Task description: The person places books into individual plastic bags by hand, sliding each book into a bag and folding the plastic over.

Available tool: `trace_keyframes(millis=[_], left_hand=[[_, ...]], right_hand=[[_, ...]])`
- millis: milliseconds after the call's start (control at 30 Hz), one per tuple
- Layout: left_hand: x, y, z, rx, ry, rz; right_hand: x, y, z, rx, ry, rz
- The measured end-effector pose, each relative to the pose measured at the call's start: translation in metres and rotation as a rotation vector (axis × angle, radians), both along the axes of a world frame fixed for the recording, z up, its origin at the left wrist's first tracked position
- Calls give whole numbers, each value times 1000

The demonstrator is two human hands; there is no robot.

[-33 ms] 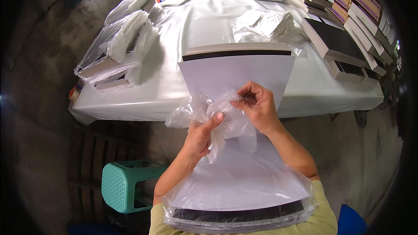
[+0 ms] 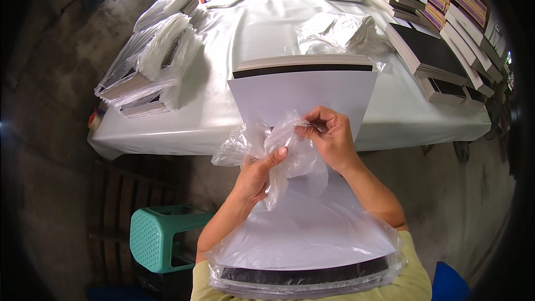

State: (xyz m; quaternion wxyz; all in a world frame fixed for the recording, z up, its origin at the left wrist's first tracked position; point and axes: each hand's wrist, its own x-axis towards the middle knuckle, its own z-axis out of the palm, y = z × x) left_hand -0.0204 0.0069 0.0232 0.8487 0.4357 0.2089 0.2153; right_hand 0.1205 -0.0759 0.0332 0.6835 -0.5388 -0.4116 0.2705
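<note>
Left hand (image 2: 257, 175) grips the film (image 2: 287, 161), right hand (image 2: 334, 140) pinches it higher: best tug lightly, it could tear!

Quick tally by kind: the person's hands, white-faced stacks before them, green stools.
Hands: 2 (left hand, right hand, both gripping clear plastic)
White-faced stacks: 2 (plastic-covered stack, stack nearer the table)
Green stool: 1
Total: 5

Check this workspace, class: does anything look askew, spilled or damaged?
Slightly askew: on the left of the white-covered table, flat bundles wrapped in clear plastic are piled unevenly, their edges misaligned. Farther right, rumpled translucent plastic film lies in a loose heap. No spill or damage shows.
</note>
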Motion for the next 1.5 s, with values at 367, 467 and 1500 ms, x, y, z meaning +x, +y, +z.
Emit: trace_keyframes(millis=[367,467,1500], left_hand=[[5,1,2,-95,-45,40],[4,2,-1,-89,-72,8],[26,-5,31,286,67,-40]], right_hand=[[-10,0,4,144,-214,-319],[-8,0,1,95,-44,8],[16,-29,12,103,-1067,-439]])
